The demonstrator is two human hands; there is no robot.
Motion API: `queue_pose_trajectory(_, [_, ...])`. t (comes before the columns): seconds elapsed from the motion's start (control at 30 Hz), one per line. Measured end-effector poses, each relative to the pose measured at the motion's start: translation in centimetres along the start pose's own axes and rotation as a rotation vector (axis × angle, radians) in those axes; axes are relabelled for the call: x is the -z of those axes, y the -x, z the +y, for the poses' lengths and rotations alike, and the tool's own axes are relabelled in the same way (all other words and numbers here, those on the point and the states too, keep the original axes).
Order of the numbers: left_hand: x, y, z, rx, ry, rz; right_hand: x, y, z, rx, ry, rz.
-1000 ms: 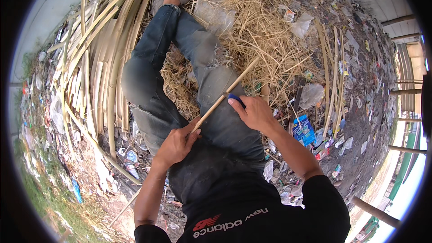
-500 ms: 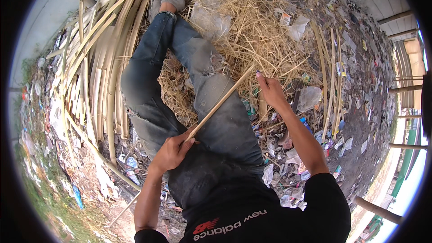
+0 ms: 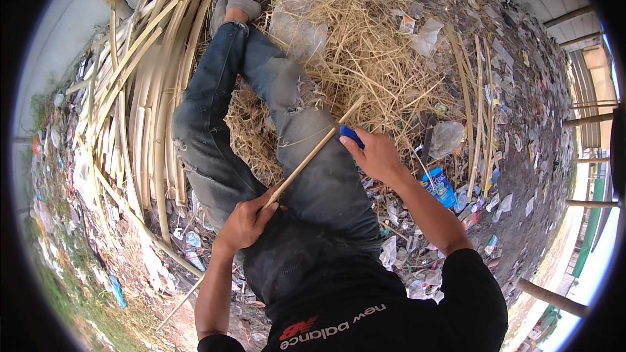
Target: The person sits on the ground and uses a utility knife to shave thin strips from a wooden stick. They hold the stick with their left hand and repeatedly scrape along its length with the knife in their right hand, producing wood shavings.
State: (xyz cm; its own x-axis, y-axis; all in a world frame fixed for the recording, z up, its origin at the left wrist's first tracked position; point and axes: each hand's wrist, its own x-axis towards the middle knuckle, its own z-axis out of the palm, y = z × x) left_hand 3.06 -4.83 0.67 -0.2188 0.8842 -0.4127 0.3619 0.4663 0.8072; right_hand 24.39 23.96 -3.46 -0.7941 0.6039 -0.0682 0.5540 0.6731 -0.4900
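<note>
A slim, pale bamboo strip (image 3: 303,167) slants up and to the right across my thighs. Its lower end is gripped by my left hand (image 3: 244,225), fingers closed around it close to my waist. My right hand (image 3: 377,155) is closed on a small dark-blue piece (image 3: 351,135), whose exact kind I cannot make out. That blue piece sits against or right beside the strip, a little below its far tip. Whether it wraps around the strip is hidden. Under both hands are my legs in worn, torn jeans (image 3: 306,137).
Many split bamboo strips (image 3: 147,124) are piled at the left. Pale shavings (image 3: 378,45) heap up beyond my legs. Several more strips (image 3: 479,111) lie at the right, among litter and a blue packet (image 3: 440,188). Wooden posts (image 3: 551,296) stick out at the right edge.
My right hand has come down and left along the strip, from its far tip toward me. The blue piece shows more plainly, and the blue packet is uncovered. My left hand keeps its grip.
</note>
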Motion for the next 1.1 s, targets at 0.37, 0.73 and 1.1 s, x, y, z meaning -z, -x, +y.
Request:
queue_pose_trajectory(0.37, [-0.3,0.2,0.6,-0.006,0.046,0.051,-1.3,-0.1,0.4,0.099,-0.118,-0.056])
queue_pose_trajectory(0.73, [0.1,0.1,-0.2,0.048,0.034,-0.017,-0.8,0.0,1.3,0.024,-0.167,0.010])
queue_pose_trajectory(1.1, [0.3,-0.3,-0.5,0.089,0.078,-0.057,0.9,-2.5,3.7,-0.303,-0.602,0.177])
